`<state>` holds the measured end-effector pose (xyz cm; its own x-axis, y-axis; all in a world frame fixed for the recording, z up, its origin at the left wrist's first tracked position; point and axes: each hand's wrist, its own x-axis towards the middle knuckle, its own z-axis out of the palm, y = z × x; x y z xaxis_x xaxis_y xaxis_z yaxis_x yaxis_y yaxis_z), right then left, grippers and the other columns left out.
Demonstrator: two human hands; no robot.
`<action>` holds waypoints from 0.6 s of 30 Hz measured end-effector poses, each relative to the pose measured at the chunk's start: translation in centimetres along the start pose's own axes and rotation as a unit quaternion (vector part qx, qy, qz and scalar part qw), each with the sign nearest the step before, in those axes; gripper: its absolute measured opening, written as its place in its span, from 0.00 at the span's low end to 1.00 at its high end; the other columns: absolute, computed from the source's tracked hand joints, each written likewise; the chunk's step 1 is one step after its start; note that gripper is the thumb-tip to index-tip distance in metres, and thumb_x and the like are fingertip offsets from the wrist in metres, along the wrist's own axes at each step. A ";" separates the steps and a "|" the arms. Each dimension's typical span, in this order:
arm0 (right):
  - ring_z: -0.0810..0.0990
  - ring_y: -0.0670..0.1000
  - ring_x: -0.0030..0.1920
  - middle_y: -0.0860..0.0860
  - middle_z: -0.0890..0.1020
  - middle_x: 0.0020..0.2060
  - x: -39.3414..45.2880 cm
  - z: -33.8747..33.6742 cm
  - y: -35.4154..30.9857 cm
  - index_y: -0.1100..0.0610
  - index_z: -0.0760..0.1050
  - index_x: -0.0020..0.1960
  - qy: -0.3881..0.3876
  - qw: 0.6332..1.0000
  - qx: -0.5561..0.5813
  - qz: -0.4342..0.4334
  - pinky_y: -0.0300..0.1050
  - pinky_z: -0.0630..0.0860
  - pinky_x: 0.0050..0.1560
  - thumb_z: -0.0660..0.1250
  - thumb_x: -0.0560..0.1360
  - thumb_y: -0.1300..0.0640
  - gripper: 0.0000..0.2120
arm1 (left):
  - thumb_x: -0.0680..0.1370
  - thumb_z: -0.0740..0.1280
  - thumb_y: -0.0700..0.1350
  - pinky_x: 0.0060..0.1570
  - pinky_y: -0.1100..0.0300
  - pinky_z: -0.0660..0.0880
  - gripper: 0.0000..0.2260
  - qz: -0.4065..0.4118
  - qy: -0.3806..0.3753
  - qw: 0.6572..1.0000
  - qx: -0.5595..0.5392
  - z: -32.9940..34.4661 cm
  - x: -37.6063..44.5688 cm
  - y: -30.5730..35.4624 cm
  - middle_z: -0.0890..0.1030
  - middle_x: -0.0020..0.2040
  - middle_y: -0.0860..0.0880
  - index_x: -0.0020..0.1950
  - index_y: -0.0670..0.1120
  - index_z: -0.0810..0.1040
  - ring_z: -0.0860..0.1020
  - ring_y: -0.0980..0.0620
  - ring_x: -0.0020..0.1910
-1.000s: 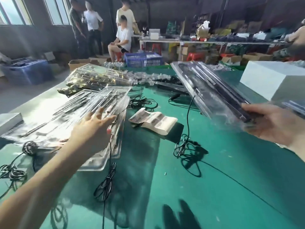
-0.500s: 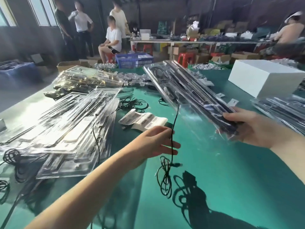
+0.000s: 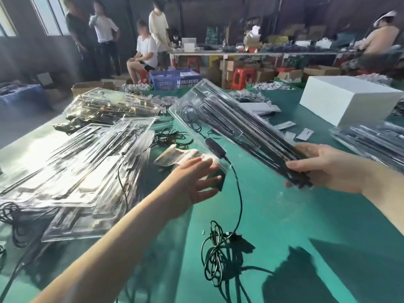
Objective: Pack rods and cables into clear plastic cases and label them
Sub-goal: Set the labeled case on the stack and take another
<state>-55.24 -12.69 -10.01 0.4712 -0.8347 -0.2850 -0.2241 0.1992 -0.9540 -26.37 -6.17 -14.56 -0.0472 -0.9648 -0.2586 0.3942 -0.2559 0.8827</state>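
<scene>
Held case: a clear plastic case [image 3: 220, 125] is raised off the green table [image 3: 295, 226], tilted, its long side running from far left to near right; dark rods [image 3: 251, 130] lie lengthwise in its channels, and a coil of dark wire sits in the round pocket at its far left end.
Right hand: the right hand [image 3: 328, 169] grips the near right end of the case, thumb on top and fingers curled underneath.
Left hand: the left hand [image 3: 194, 180] reaches toward the case's near left edge with fingers spread and loose, holding nothing; whether the fingertips touch the plastic cannot be told.
Cable: a black cable [image 3: 231, 193] with an inline block hangs from the case's near edge down to a loose tangle on the table, near the middle.
Labels: a strip of printed labels [image 3: 175, 156] lies on the table just beyond the left hand.
Left stack: clear cases [image 3: 83, 171] lie piled at the left, some with thin rods inside; loose black cables trail from under them.
Far left stack: further clear cases [image 3: 113, 106] hold dark parts.
Right stack: filled cases [image 3: 371, 138] lie at the right edge.
White box: a white box [image 3: 349, 99] stands at the far right; what is in it cannot be seen.
Blue crate: a blue basket [image 3: 175, 78] stands beyond the table.
</scene>
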 end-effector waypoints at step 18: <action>0.48 0.50 0.75 0.50 0.48 0.77 -1.0 14.9 7.4 0.46 0.41 0.78 0.313 0.854 -0.343 -0.233 0.49 0.50 0.72 0.72 0.64 0.33 0.55 | 0.77 0.54 0.30 0.26 0.56 0.77 0.08 0.094 0.185 0.976 -0.066 2.4 0.4 1.9 0.74 0.37 0.44 0.46 0.41 0.68 0.76 0.51 0.29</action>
<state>-44.67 -2.73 -18.14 0.1450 -0.8950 0.4219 -0.6858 -0.3982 -0.6092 -27.84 -7.15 -12.04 0.3617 -0.9004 -0.2418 0.4792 -0.0429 0.8766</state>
